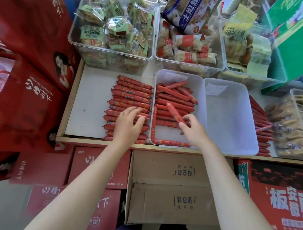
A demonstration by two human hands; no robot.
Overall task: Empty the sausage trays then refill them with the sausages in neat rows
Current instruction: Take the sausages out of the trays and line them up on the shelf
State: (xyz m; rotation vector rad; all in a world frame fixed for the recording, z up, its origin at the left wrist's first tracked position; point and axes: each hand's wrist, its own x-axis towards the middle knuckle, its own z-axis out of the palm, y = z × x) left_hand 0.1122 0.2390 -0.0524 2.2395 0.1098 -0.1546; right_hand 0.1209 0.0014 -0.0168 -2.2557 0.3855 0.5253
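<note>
Head view: the refill step looks to be in hand.
Right hand [193,129]: pinches one sausage [175,113], tilted up over the left tray [201,99].
Left hand [128,123]: fingers spread flat on the pile [129,105] lying on the shelf [88,103] beside that tray, gripping nothing.
Left tray: part filled, rows rough at the far end.
Right tray [233,115]: bare (more sausages lie past it).
Next move: probably laying the held sausage parallel in the near gap.

Arms: 2 bare forearms, no sleeves showing
Left hand [128,124]: bare, no glove, ring or watch
Right hand [194,130]: bare, no glove, wrist behind the fingers unadorned
</note>
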